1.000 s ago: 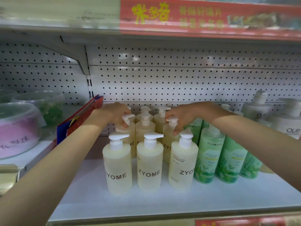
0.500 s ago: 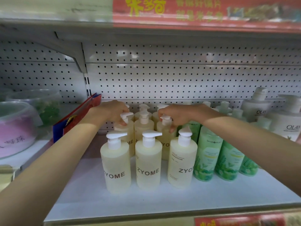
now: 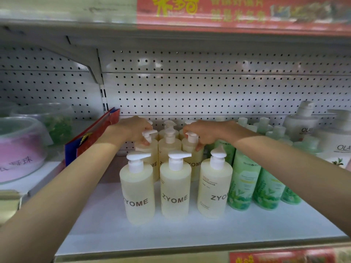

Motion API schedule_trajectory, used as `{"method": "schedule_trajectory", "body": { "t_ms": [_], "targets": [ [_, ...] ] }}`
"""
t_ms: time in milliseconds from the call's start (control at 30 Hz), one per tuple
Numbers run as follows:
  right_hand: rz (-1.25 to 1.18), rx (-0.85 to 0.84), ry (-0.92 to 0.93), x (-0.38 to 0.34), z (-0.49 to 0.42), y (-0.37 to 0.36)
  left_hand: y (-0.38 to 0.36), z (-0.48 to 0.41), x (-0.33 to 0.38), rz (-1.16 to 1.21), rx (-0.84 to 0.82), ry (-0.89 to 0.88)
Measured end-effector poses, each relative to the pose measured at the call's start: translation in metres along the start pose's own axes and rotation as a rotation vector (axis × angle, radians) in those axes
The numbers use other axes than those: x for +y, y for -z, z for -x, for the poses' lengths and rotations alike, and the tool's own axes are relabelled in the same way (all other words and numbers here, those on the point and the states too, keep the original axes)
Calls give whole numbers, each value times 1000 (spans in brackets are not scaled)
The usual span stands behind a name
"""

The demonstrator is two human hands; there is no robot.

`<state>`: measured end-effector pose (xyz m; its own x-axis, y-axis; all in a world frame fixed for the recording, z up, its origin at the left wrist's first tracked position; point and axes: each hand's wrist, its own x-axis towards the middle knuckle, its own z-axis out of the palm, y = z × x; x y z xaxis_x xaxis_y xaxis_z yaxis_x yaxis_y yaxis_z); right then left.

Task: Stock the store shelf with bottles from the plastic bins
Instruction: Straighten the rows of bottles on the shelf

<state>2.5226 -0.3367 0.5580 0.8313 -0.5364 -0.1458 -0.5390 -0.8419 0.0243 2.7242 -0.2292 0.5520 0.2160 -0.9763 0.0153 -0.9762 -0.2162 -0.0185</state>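
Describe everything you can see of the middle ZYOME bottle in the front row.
The middle pale-yellow translucent plastic pump bottle stands upright in the front row on the white shelf. It is a straight cylinder with rounded shoulders, and brown ZYOME lettering faces the camera. Its white pump head is fitted, with the spout pointing to the image's right. Slim gaps separate it from the neighbouring front-row bottles. Only the shelf touches it. The left hand and right hand grip second-row bottles.

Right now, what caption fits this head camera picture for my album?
Left hand and right hand hold second-row ZYOME pump bottles on the white shelf.
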Motion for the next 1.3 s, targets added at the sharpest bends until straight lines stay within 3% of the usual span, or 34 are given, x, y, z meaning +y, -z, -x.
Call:
{"method": "schedule_trajectory", "body": {
  "t_ms": [233, 333, 467, 600, 700, 800, 1033, 1300],
  "targets": [
    [22, -7, 8, -6, 5, 4, 7, 16, 4, 58, -81, -3],
    [11, 61, 33, -12, 12, 12, 17, 35, 10, 211, -19, -9],
    [-151, 185, 103, -35, 33, 21, 36, 76, 23, 336, 55, 28],
    [-368, 138, 212, -70, 69, 17, 41, 125, 40, 328, 159, 96],
    [-189, 74, 286, -83, 85, -2, 25, 153, 42, 304, 91, 85],
    [-12, 117, 227, -87, 88, -22, -1, 161, 42, 328, 8, 130],
    [-10, 321, 77, -93, 93, -42, -47, 159, 43, 345, 275, 185],
    [-40, 294, 41, -91, 78, -36, -50, 141, 41, 322, 312, 197]
  ]
}}
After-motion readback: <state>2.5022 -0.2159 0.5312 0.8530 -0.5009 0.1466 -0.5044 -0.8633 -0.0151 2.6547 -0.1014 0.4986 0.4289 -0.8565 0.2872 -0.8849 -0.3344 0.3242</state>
